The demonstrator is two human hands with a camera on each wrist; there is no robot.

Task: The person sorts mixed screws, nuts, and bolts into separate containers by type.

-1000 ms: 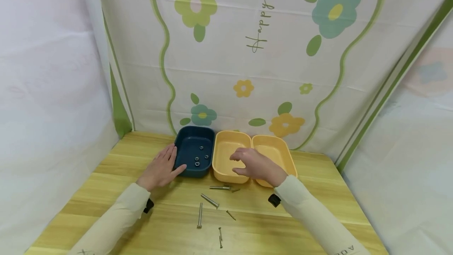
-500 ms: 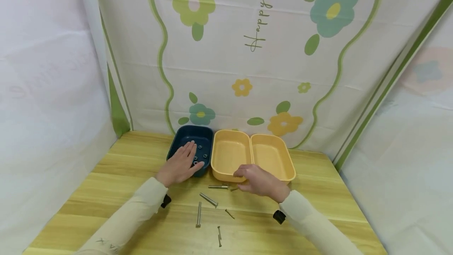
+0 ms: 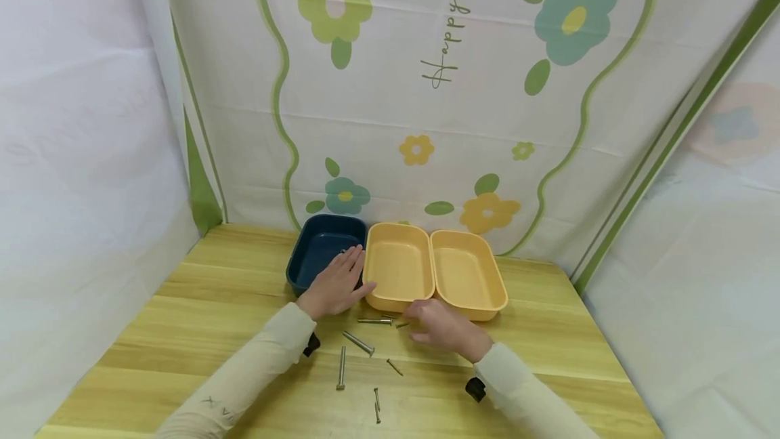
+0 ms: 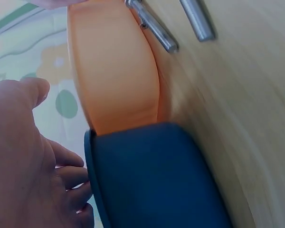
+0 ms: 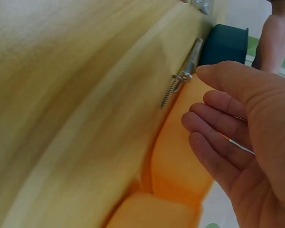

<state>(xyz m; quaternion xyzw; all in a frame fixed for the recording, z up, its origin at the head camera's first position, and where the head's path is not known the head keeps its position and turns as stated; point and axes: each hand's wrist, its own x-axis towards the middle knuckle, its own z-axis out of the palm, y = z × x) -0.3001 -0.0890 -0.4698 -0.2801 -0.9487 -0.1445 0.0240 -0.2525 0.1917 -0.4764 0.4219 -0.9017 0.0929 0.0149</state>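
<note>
My left hand [image 3: 334,286] is stretched over the right side of a dark blue tray [image 3: 294,275], its thumb by the left yellow tray [image 3: 399,303]. The fingers are loosely spread and hold nothing. A nut [image 3: 343,251] shows just past its fingertips; the hand covers part of the tray floor. My right hand [image 3: 447,327] is low at the front of the yellow trays, fingers loosely bent with nothing between them. By its fingertips are a small screw [image 5: 167,95] and a bolt [image 3: 374,321], lying along the left yellow tray's front.
A second yellow tray [image 3: 469,303] stands at the right of the row. Closer to me lie two larger bolts, one slanted [image 3: 358,343] and one lengthwise [image 3: 341,368], plus small screws [image 3: 395,367]. A patterned cloth [image 3: 378,100] hangs behind the wooden table [image 3: 201,330].
My left hand has moved right from the blue tray's left rim across to its right side. My right hand has come down from over the yellow trays toward the screws in front.
</note>
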